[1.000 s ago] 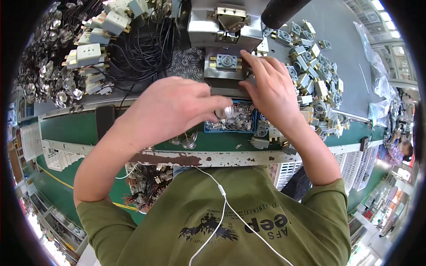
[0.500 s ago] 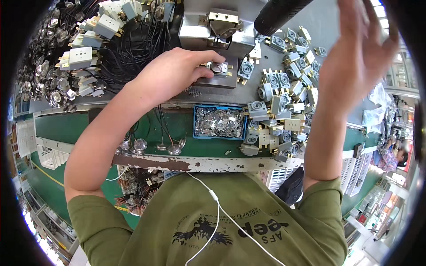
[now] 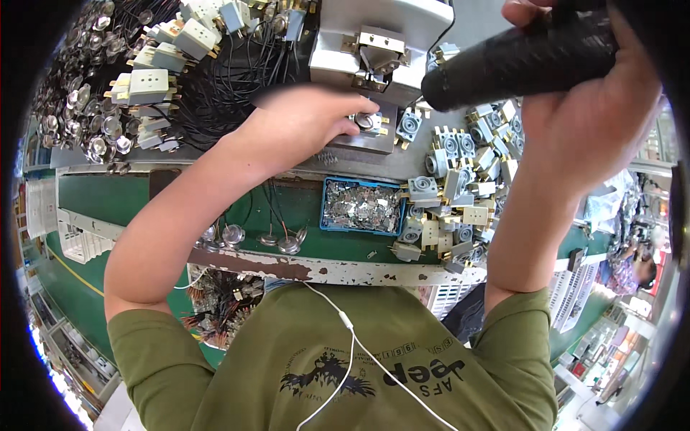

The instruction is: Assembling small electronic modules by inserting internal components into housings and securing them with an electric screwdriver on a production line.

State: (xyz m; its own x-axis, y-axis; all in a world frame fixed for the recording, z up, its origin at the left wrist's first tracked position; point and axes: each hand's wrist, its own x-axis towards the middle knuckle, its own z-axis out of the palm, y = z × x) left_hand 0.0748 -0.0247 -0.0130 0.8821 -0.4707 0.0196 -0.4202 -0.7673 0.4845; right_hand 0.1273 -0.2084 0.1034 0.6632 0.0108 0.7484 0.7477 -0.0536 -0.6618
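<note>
My left hand (image 3: 305, 122) is closed in a pinch, thumb and forefinger on a small grey plug housing (image 3: 368, 123) with brass-coloured pins. The housing lies on the flat metal block (image 3: 366, 142) below the metal head (image 3: 381, 52) of a bench press (image 3: 334, 43). A shiny round piece shows on top of the housing, partly hidden by my fingers. My right hand (image 3: 586, 118) is wrapped round a thick black lever handle (image 3: 503, 68) at the upper right. Another grey housing (image 3: 409, 126) stands just right of the block.
A blue tray (image 3: 323, 208) of small metal pieces sits near the table edge (image 3: 345, 271). Grey housings (image 3: 456, 179) are piled to its right. Corded white plugs (image 3: 149, 86), black cords (image 3: 223, 93) and round metal discs (image 3: 90, 118) crowd the left. A small spring (image 3: 328, 158) lies near the block.
My right hand, raised with fingers apart before, has closed round the black handle, which has come lower and nearer. My left hand stays on the housing. The whole view has shifted slightly.
</note>
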